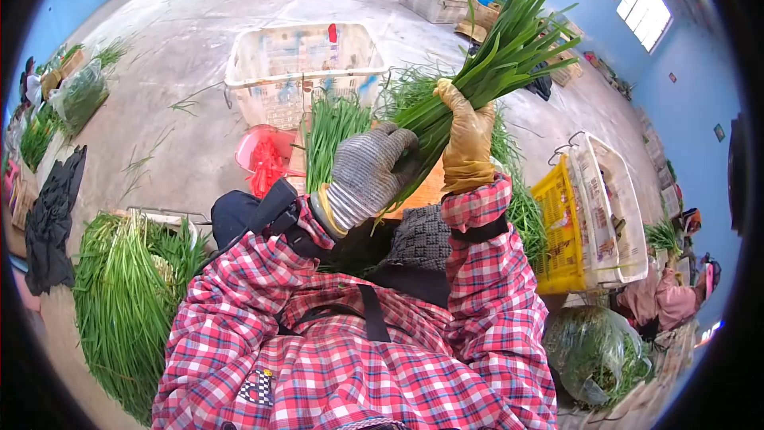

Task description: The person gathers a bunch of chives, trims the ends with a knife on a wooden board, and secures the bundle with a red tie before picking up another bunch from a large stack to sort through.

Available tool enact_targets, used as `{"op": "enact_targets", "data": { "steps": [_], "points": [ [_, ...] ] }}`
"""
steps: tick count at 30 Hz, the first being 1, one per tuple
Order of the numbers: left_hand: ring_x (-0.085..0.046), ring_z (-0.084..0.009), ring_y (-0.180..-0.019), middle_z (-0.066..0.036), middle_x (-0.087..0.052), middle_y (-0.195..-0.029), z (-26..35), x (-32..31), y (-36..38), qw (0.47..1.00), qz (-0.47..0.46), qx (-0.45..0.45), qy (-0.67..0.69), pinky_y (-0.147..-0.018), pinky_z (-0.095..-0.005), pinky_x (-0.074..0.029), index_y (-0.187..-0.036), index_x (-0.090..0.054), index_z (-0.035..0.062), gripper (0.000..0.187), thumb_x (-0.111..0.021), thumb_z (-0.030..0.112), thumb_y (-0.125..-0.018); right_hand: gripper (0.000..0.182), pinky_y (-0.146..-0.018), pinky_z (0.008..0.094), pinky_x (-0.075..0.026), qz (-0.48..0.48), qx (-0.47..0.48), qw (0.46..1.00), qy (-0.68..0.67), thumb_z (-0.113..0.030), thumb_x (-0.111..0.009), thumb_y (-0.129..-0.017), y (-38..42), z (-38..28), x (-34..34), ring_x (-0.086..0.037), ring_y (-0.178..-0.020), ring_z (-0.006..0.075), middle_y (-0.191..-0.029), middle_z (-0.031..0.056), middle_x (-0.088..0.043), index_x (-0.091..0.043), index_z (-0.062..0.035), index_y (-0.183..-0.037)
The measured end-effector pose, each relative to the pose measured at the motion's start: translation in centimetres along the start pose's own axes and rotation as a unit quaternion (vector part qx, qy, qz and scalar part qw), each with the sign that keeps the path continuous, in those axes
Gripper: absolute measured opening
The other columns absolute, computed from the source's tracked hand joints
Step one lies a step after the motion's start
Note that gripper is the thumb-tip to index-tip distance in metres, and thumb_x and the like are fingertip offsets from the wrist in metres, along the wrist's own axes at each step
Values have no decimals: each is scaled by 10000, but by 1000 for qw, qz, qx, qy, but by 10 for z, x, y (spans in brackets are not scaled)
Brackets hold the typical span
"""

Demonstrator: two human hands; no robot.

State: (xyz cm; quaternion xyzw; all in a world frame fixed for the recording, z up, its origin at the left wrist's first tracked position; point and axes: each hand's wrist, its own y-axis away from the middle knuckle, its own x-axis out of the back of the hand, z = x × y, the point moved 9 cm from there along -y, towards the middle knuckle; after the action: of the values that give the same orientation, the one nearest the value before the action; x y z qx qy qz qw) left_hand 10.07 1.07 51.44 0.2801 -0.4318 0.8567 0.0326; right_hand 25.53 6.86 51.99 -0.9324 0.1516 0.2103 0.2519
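the right hand [468, 131], in a tan rubber glove, and the left hand [368, 169], in a grey knit glove, grasp a slanting bunch of flat green leaves [509, 60] before the chest. it should feel light, bendy and easily bruised, best held round its lower stems; beyond stands a whitish plastic crate [267, 102].

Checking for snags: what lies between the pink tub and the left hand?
A bunch of green stalks lies between the pink tub and the left hand, as the head view shows.
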Motion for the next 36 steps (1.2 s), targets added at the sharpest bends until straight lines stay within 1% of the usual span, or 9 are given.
{"op": "enact_targets", "data": {
  "steps": [5, 8, 20, 23, 27, 29, 32, 35, 36],
  "points": [
    [-609, -235, -690, -112, -608, -824, -14, -2, 13, 993, 48, -22, 110, -649, -330, -493, -950, -602, 44, 218, -670, 59, -743, 181, -693, 288, -509, 18, 13, 1000, 10, 23, -651, -783, -9, 3, 17, -617, -742, 171, -843, 79, -648, -608, 1, -958],
    [-593, -178, -702, -109, -640, -904, -53, -10, 31, 834, -4, 258, 487, -673, -310, -490, -861, -541, 67, 51, -590, 82, -858, 201, -644, 285, -490, 44, 20, 999, 17, -6, -675, -765, -26, 1, 45, -592, -702, 149, -799, 50, -634, -597, -32, -948],
    [-598, -201, -606, -81, -585, -681, -98, 23, 194, 597, -158, 356, 701, -812, -453, -511, -839, -475, 55, 190, -638, 153, -828, 116, -598, 287, -482, 198, 8, 978, 65, -144, -673, -784, -101, -65, 229, -573, -618, 153, -740, 34, -612, -635, -37, -809],
    [-639, -247, -854, -116, -637, -917, -108, 2, 250, 653, -399, 453, 458, -883, -395, -492, -1047, -578, -2, 229, -596, 107, -846, 108, -626, 294, -502, 164, 12, 986, 35, -118, -673, -792, -100, -88, 246, -599, -643, 162, -764, 50, -626, -634, -20, -816],
    [-580, -223, -1065, -135, -618, -1150, -50, -18, 180, 852, -484, 97, 175, -913, -341, -455, -1249, -521, 8, 418, -599, 133, -857, 117, -645, 284, -496, 187, 42, 980, 51, -88, -680, -788, -90, -109, 231, -590, -667, 153, -789, 45, -626, -629, -20, -868],
    [-629, -253, -965, -154, -615, -1150, -33, -38, 155, 687, -548, 319, 356, -817, -352, -503, -1306, -467, 16, 488, -591, 225, -882, 173, -655, 269, -483, 177, 136, 962, 155, -100, -703, -784, -51, -128, 156, -570, -685, 141, -806, 43, -624, -632, -23, -922],
    [-616, -258, -965, -173, -598, -1161, -3, -78, 110, 459, -407, 305, 729, -812, -364, -496, -1346, -382, -31, 855, -369, 672, -859, 235, -693, 284, -475, 98, 298, 911, 266, -140, -693, -813, 3, -130, 59, -554, -751, 158, -922, 54, -620, -624, -29, -1007],
    [-623, -196, -765, -128, -626, -1035, 17, -99, 70, 392, -396, 381, 738, -747, -332, -516, -1261, -492, -6, 850, -387, 717, -827, 276, -724, 309, -471, -24, 391, 844, 367, -149, -645, -833, 46, -101, 2, -555, -793, 177, -943, 52, -602, -597, -46, -1084],
    [-623, -211, -803, -137, -617, -1066, -8, -102, 56, 524, -317, 357, 705, -763, -355, -513, -1294, -456, -4, 843, -432, 694, -822, 309, -736, 322, -466, -104, 404, 811, 410, -147, -612, -836, 60, -81, -15, -555, -802, 183, -925, 44, -590, -577, -59, -1129]
  ]
}}
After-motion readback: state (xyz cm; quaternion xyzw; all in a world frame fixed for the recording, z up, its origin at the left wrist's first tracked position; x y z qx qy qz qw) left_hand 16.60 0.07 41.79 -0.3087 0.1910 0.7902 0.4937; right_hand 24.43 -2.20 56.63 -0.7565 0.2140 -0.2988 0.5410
